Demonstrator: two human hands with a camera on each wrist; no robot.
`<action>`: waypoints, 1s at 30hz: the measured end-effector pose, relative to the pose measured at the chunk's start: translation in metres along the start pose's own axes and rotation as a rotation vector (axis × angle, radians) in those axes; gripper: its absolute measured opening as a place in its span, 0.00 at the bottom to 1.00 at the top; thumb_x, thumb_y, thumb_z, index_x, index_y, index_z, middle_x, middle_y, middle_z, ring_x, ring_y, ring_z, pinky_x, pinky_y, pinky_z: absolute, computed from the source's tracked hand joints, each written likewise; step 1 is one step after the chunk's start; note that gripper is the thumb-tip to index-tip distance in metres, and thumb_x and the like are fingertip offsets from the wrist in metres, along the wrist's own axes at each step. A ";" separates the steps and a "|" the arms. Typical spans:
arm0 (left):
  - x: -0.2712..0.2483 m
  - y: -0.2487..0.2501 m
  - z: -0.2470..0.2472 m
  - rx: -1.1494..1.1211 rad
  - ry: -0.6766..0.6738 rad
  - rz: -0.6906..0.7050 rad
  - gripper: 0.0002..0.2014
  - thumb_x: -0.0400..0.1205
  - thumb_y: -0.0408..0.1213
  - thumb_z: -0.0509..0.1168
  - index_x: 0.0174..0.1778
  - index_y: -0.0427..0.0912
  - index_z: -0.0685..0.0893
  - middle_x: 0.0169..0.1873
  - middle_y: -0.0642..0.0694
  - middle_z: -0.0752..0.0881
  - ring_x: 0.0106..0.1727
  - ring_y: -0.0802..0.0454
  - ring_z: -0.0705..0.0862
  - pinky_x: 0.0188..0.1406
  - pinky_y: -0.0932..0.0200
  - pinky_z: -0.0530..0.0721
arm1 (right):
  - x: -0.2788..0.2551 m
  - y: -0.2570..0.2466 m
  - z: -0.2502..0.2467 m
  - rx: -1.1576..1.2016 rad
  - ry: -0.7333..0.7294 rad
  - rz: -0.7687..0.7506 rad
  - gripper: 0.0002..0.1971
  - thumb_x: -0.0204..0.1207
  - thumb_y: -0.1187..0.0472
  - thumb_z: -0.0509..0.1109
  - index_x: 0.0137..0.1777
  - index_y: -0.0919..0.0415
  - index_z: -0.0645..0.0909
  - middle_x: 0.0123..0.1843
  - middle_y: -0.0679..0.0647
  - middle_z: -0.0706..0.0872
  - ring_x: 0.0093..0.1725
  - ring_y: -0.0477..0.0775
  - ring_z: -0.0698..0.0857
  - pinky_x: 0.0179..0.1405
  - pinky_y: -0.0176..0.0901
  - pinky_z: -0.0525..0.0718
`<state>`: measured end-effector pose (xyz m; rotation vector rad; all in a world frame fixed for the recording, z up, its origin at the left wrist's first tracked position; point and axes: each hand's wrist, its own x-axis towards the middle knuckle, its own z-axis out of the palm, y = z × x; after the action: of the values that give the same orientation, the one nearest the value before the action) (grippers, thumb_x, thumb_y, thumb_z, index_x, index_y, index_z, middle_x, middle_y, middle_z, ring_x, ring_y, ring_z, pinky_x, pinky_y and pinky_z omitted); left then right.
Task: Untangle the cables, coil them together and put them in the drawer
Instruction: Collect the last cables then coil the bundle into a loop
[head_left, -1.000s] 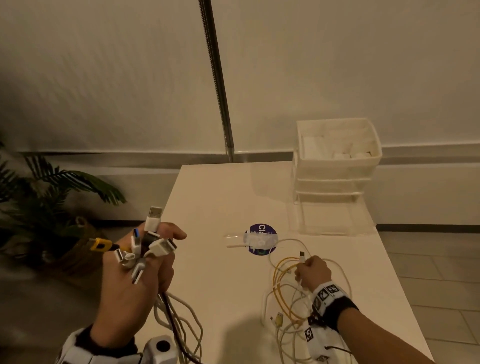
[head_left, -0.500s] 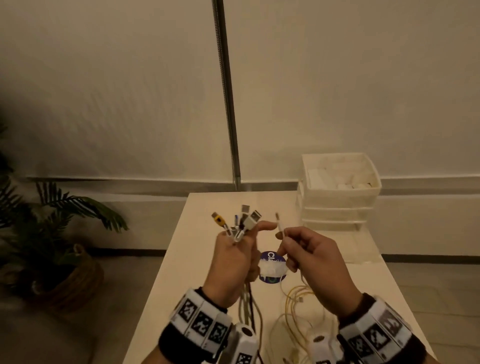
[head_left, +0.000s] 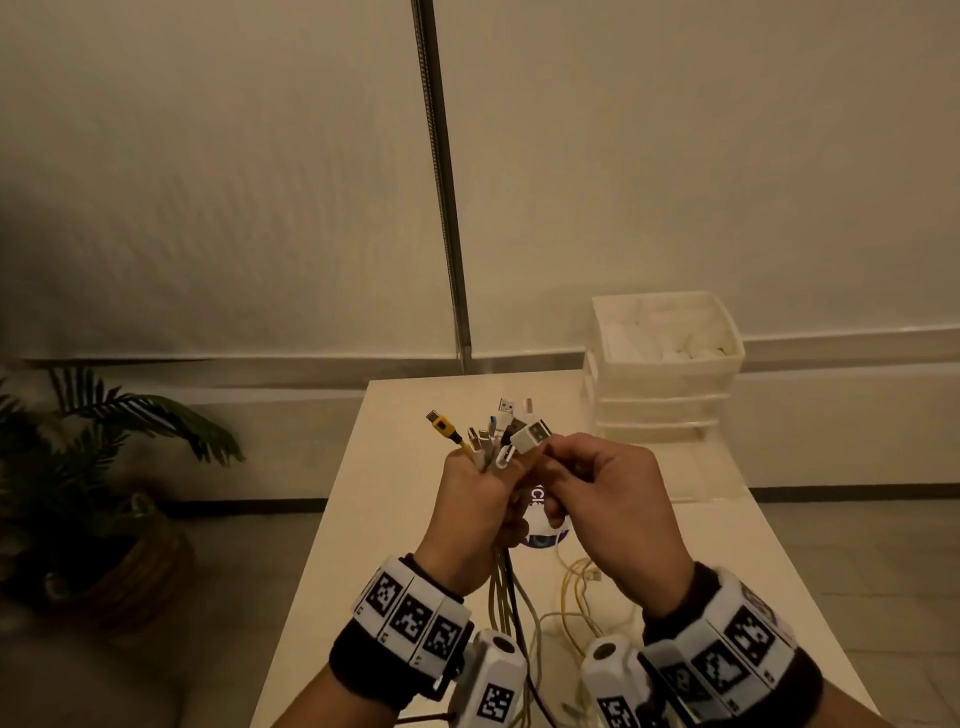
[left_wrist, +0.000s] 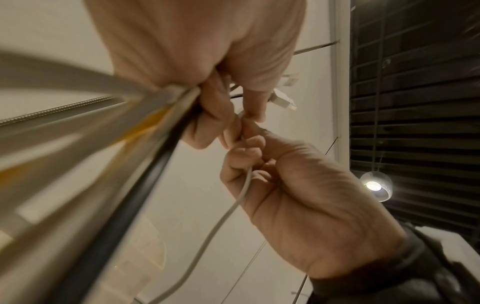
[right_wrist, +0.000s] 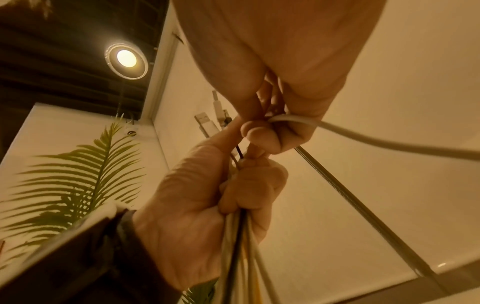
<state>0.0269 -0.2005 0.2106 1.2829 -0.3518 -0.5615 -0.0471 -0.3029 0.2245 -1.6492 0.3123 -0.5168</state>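
Underfoot, so to speak, is a long white rectangular table (head_left: 332, 545) running away toward a pale wall, with a thin metal pole (head_left: 441, 208) rising behind its far edge and grey tiled floor on both sides. Left of the table a green palm-like plant in a woven basket (head_left: 104, 493) stands on the floor. At the table's far right corner sits a white plastic stack of drawers (head_left: 665, 384), its top tray open and holding pale items too blurred to name. A round blue-and-white sticker (head_left: 545, 540) lies mid-table, mostly hidden by the hands.

Both hands are raised above the table, touching. The left hand (head_left: 478, 509) is clenched around a bundle of white, grey, black and yellow cables (head_left: 506, 587), whose plug ends (head_left: 493, 431) fan out above the fist, a yellow-tipped plug (head_left: 441, 426) farthest left. The right hand (head_left: 608, 499) pinches a thin white cable (left_wrist: 223, 214) between thumb and curled fingers, right against the left fingertips. A loose yellow cable (head_left: 576, 597) and pale loops lie on the table below the wrists.

Only the wrist views show the dark slatted ceiling and a round ceiling lamp (right_wrist: 126, 58); the left wrist view shows the thin cable trailing down from the right palm, which the head view hides behind the hand.
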 end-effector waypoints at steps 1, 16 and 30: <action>-0.001 -0.001 0.000 0.016 0.004 0.002 0.13 0.77 0.45 0.74 0.42 0.36 0.85 0.21 0.47 0.68 0.21 0.52 0.62 0.19 0.65 0.61 | 0.000 0.000 0.000 -0.015 0.001 -0.008 0.11 0.77 0.69 0.71 0.43 0.53 0.90 0.25 0.53 0.84 0.23 0.47 0.79 0.27 0.47 0.82; -0.012 0.005 -0.009 0.029 0.253 0.120 0.22 0.87 0.45 0.59 0.29 0.46 0.87 0.21 0.48 0.72 0.19 0.55 0.64 0.19 0.62 0.62 | -0.019 0.018 -0.007 -0.233 -0.138 -0.081 0.07 0.77 0.57 0.72 0.38 0.54 0.87 0.31 0.50 0.89 0.27 0.43 0.83 0.31 0.40 0.83; -0.046 0.058 -0.067 -0.130 0.113 0.191 0.23 0.85 0.54 0.56 0.25 0.47 0.70 0.20 0.53 0.63 0.17 0.59 0.60 0.14 0.69 0.61 | 0.000 0.070 -0.069 -0.322 -0.324 0.045 0.16 0.84 0.58 0.64 0.34 0.63 0.80 0.26 0.49 0.73 0.29 0.48 0.69 0.33 0.44 0.68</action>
<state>0.0374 -0.1103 0.2523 1.1360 -0.3338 -0.3432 -0.0755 -0.3729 0.1616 -1.9993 0.1977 -0.1635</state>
